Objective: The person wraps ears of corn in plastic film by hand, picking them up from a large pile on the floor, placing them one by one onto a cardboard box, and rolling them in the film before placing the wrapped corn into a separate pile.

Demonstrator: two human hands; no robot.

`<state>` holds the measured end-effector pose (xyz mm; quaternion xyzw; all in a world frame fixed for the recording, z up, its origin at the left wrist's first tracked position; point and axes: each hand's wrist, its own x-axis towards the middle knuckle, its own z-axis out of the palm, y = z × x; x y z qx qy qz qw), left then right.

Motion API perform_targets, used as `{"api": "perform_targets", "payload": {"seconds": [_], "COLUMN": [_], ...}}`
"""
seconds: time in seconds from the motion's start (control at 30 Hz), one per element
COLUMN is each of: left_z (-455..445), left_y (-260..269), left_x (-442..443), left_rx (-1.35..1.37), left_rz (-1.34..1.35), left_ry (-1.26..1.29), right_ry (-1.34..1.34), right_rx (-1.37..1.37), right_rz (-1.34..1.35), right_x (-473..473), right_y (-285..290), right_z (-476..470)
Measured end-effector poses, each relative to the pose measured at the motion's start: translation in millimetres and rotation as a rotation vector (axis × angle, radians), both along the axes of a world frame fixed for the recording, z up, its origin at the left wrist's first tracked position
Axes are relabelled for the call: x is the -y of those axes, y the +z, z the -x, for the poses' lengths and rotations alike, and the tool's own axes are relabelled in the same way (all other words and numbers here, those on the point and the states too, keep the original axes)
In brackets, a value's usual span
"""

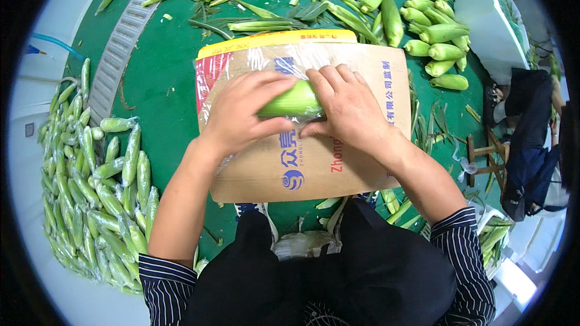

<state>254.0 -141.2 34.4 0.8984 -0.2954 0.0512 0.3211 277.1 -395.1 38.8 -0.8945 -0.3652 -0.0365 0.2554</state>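
Observation:
A green ear of corn in its husk [290, 100] lies across the top of a printed cardboard box [253, 181]. Clear plastic film [263, 59] is spread under and around the ear, wrinkled and shiny. My left hand [249, 111] grips the ear's left part, thumb on the near side and fingers over the far side. Around its right end, my right hand [342, 102] is curled, fingers over the top and thumb below. A yellow printed strip [290, 37], perhaps a film carton, runs along the box's far edge.
Film-wrapped ears [99, 203] are heaped at the left beside a grey drain grate [122, 31]. Unwrapped ears [439, 31] are piled at the far right on the green floor [158, 72]. Loose husk leaves [263, 25] litter the far side. A wooden stool [491, 154] and a person's dark-clothed leg [528, 95] are at the right.

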Motion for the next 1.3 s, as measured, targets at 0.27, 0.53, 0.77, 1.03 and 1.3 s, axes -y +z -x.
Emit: {"api": "perform_targets", "payload": {"seconds": [0.27, 0.53, 0.77, 1.03, 1.3], "left_z": [127.5, 129.4, 89.9, -72.4, 29.0], "left_y": [-23.5, -24.3, -13.5, 37.8, -3.5], "left_x": [-57.0, -16.3, 24.8, -4.4, 15.0], "left_rx": [-0.107, 0.190, -0.139, 0.040, 0.568], "left_rz": [-0.369, 0.493, -0.158, 0.464, -0.412], "left_ry": [0.701, 0.688, 0.172, 0.613, 0.282], "right_ry": [-0.029, 0.336, 0.212, 0.069, 0.117], "right_rx": [0.096, -0.404, -0.152, 0.121, -0.672], "right_rz": [0.141, 0.131, 0.077, 0.202, 0.060], "right_x": [22.1, 15.8, 7.2, -36.9, -23.1], "right_y": [-6.4, 28.9, 22.0, 2.6, 35.6], "right_z": [-0.3, 15.1, 36.5, -45.8, -27.1]}}
